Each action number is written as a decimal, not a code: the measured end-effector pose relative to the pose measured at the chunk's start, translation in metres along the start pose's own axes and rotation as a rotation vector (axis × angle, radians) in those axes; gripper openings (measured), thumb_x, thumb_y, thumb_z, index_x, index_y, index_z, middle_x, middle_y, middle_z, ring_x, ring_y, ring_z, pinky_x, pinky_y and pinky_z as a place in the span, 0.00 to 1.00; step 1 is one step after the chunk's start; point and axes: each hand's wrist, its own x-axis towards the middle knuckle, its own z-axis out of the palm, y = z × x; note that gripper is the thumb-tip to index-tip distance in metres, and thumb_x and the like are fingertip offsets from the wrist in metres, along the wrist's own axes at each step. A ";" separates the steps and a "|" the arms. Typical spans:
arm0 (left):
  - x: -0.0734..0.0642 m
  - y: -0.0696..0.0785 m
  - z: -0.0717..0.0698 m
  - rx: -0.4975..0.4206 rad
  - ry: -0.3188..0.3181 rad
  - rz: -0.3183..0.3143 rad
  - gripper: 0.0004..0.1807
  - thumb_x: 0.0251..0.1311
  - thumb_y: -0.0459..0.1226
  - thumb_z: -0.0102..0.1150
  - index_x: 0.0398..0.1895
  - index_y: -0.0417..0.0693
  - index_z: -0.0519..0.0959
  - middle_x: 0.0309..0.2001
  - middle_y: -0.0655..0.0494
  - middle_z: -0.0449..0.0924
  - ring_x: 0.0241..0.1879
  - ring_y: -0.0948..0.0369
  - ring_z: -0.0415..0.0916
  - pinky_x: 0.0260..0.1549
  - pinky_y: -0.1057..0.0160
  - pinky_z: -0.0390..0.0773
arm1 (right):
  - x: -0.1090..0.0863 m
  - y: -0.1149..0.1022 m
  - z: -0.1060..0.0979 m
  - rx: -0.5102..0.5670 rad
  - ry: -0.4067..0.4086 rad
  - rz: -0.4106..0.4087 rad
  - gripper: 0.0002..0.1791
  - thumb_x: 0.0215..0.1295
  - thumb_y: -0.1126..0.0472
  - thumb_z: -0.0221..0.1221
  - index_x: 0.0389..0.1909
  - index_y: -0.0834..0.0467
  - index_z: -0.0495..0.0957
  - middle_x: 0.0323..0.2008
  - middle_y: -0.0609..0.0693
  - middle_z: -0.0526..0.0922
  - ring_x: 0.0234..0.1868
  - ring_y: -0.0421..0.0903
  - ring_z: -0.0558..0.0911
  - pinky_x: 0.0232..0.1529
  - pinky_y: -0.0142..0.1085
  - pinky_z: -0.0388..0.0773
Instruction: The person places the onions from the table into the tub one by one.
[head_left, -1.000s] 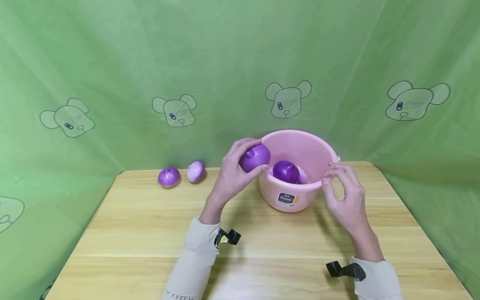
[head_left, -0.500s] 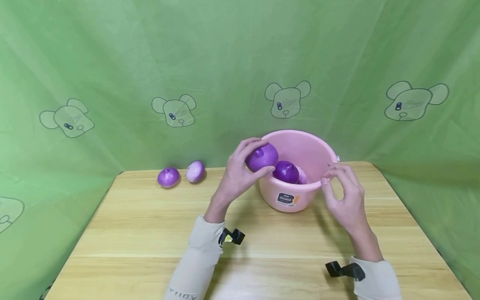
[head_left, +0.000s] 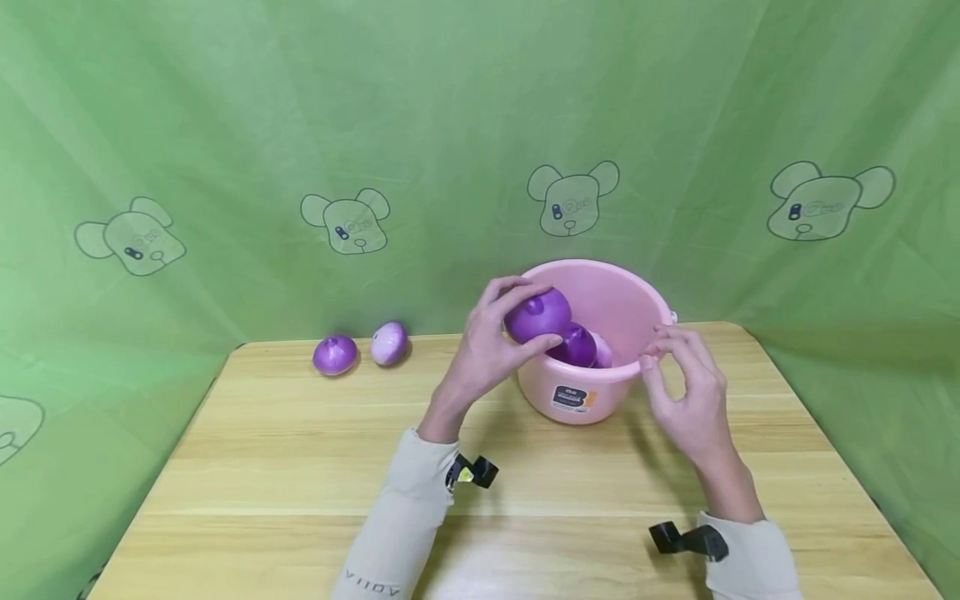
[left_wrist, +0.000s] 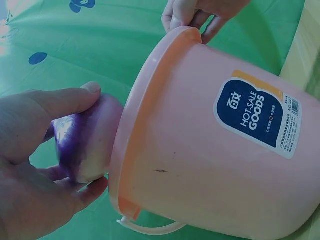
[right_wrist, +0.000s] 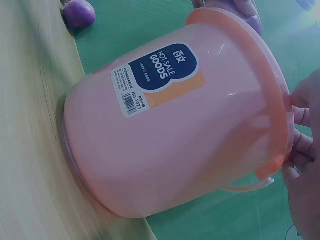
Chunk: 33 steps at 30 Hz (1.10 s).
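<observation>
My left hand [head_left: 487, 346] grips a shiny purple onion [head_left: 546, 313] between thumb and fingers, over the left side of the pink bucket's [head_left: 536, 390] opening. In the left wrist view the held onion [left_wrist: 87, 137] is beside the bucket rim, its lower half pale. Thumb and fingertips of my right hand [head_left: 693, 400] pinch the rim on the right side. Inside the bucket lies a darker purple onion [head_left: 579, 346], partly behind my left thumb. A paler piece [head_left: 602, 350] shows next to it, mostly hidden.
Two more onions rest near the table's back left edge: a purple one [head_left: 335, 355] and a paler one [head_left: 389, 343] on its side. The wooden table [head_left: 300, 467] backs onto a green curtain [head_left: 450, 125]. A white handle [left_wrist: 155, 229] hangs from the bucket.
My left hand has moved right with its onion, from the bucket's left edge to over the opening. It now covers part of the darker onion. The right hand stays at the rim.
</observation>
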 end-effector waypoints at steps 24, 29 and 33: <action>0.007 0.000 0.015 0.086 -0.031 0.032 0.34 0.54 0.39 0.79 0.65 0.52 0.78 0.67 0.48 0.68 0.64 0.50 0.72 0.61 0.56 0.78 | 0.000 -0.001 -0.002 -0.005 -0.012 0.007 0.06 0.61 0.72 0.63 0.38 0.69 0.82 0.50 0.65 0.81 0.58 0.57 0.78 0.71 0.37 0.68; 0.009 0.001 0.018 0.091 -0.039 0.033 0.34 0.54 0.39 0.79 0.66 0.50 0.77 0.68 0.48 0.70 0.64 0.51 0.73 0.60 0.58 0.78 | 0.000 -0.003 -0.003 -0.004 -0.021 0.014 0.06 0.62 0.71 0.62 0.38 0.69 0.82 0.50 0.66 0.81 0.59 0.54 0.77 0.72 0.38 0.67; 0.010 0.002 0.020 0.119 -0.044 0.033 0.34 0.54 0.41 0.79 0.66 0.50 0.77 0.68 0.49 0.71 0.63 0.52 0.75 0.60 0.59 0.79 | 0.000 -0.003 -0.003 -0.004 -0.022 0.012 0.06 0.62 0.71 0.62 0.39 0.69 0.82 0.50 0.66 0.81 0.59 0.53 0.78 0.72 0.38 0.68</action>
